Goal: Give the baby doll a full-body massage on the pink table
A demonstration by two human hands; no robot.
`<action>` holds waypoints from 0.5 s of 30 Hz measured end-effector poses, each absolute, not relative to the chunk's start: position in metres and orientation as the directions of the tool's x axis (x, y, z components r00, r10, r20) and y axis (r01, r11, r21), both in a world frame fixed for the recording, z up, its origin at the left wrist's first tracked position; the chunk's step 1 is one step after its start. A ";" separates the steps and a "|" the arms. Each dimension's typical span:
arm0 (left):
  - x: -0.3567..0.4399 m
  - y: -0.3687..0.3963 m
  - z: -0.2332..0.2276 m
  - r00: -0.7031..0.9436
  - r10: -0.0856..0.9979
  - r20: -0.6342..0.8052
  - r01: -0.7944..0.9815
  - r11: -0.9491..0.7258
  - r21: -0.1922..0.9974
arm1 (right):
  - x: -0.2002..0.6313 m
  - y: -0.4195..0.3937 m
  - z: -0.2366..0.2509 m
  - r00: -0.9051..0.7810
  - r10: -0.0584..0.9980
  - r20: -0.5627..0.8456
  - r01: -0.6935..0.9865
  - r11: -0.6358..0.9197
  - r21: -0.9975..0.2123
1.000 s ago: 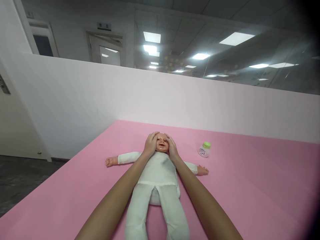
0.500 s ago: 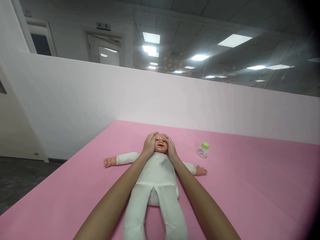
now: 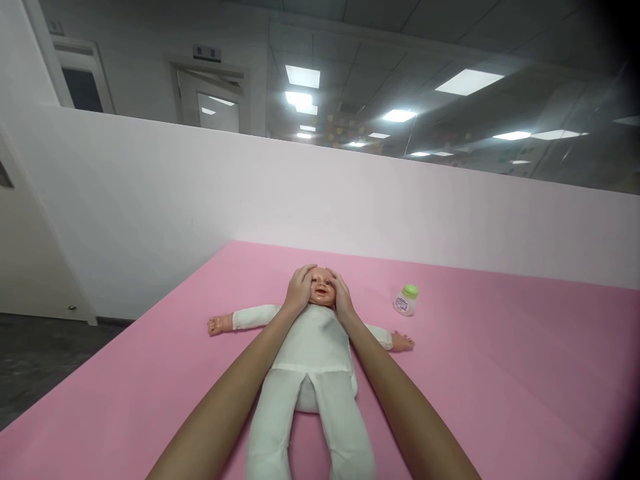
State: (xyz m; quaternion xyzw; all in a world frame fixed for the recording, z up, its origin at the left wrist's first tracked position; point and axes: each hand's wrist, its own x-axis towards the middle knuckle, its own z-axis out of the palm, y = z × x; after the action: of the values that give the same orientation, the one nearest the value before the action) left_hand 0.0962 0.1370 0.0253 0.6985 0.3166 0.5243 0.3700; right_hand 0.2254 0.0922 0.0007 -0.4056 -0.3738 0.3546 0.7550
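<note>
Doll [image 3: 315, 340] face-up on the pink tabletop [image 3: 490, 400]; your left hand [image 3: 300, 289] and right hand [image 3: 342, 295], loosely open, cup its head [image 3: 323, 287] between them; head likely hard, slick, cloth body soft, light; best held under head and trunk.

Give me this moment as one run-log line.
baby doll: lying face up on pink tabletop | left hand, right hand: cupping opposite sides of its head | green-capped bottle: untouched

Room opens between doll [image 3: 314, 343] and bottle [image 3: 405, 301], the wall [image 3: 430, 207] blocking behind.
</note>
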 end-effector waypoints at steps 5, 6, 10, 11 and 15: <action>0.095 0.133 0.028 0.253 0.818 0.518 0.056 -0.546 0.836 | 0.225 0.091 0.001 0.462 0.838 0.290 -0.231 0.429 -0.873; 0.095 0.133 0.028 0.255 0.816 0.519 0.056 -0.548 0.835 | 0.226 0.091 0.000 0.458 0.839 0.293 -0.225 0.428 -0.876; 0.095 0.134 0.027 0.258 0.816 0.516 0.055 -0.546 0.836 | 0.227 0.093 -0.003 0.457 0.836 0.305 -0.186 0.425 -0.886; 0.096 0.135 0.026 0.257 0.818 0.515 0.052 -0.544 0.837 | 0.227 0.093 -0.004 0.461 0.831 0.311 -0.177 0.429 -0.886; 0.097 0.140 0.023 0.246 0.828 0.504 0.044 -0.529 0.847 | 0.228 0.096 -0.006 0.473 0.821 0.320 -0.165 0.439 -0.883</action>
State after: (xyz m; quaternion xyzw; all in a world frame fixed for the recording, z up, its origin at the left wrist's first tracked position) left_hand 0.0967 0.1403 0.0234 0.6968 0.3129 0.5284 0.3708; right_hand 0.2281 0.0964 -0.0061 -0.4156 -0.3948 0.3282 0.7508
